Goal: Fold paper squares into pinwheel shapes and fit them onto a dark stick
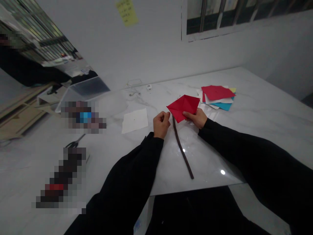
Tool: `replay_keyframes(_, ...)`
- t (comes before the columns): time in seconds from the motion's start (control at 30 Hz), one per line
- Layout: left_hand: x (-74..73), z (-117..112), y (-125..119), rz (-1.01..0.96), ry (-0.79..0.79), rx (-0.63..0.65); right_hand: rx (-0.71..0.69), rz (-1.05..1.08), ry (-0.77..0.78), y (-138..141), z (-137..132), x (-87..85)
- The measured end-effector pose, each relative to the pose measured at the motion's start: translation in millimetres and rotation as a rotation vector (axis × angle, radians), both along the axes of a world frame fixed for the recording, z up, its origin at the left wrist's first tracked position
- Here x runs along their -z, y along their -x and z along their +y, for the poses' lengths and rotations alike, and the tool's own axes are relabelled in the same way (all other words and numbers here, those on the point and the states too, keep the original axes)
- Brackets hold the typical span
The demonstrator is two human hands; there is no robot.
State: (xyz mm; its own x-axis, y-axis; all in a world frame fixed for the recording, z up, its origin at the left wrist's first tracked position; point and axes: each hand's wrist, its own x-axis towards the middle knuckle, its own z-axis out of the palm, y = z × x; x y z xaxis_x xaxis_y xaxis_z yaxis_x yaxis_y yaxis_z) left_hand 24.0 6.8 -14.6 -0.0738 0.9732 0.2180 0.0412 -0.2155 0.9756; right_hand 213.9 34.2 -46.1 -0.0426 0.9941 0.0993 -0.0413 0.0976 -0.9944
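Note:
My right hand (197, 118) pinches a creased sheet of red paper (184, 105) near its lower right edge, thumb on top. Just left of the paper, my left hand (161, 124) is closed with its fingers curled together; whatever it may hold is hidden or too small to name. Below the red paper a thin, slightly bent brown stick (181, 148) slants toward the table's front edge, its upper end close to the paper. To the left of my left hand lies a white paper square (135, 120) with a small dark dot in its middle.
A stack of coloured paper sheets (217, 93), red on top, rests at the back right of the marble-patterned table (151, 182). Scissors (73, 143) lie at left between two blurred-out items. Behind them stands a clear plastic bin (83, 93). A yellow note (127, 12) sticks to the wall.

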Motion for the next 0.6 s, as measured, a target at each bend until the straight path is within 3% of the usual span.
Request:
replay_keyframes(0.2, -1.5, -8.7, 0.9, 0.056, -0.058, -0.102, -0.006, 0.026, 0.025, 0.9, -2.9, 4.2)
replay_keyframes(0.47, 3.1, -14.6, -4.3, -0.074, 0.157, 0.197, -0.082, 0.1, 0.137, 2.1, -11.2, 1.2)
replay_keyframes(0.6, 7.1, -15.1, -4.6, -0.094, 0.164, 0.176, -0.145, -0.079, 0.063, 0.2, -13.9, -0.6)
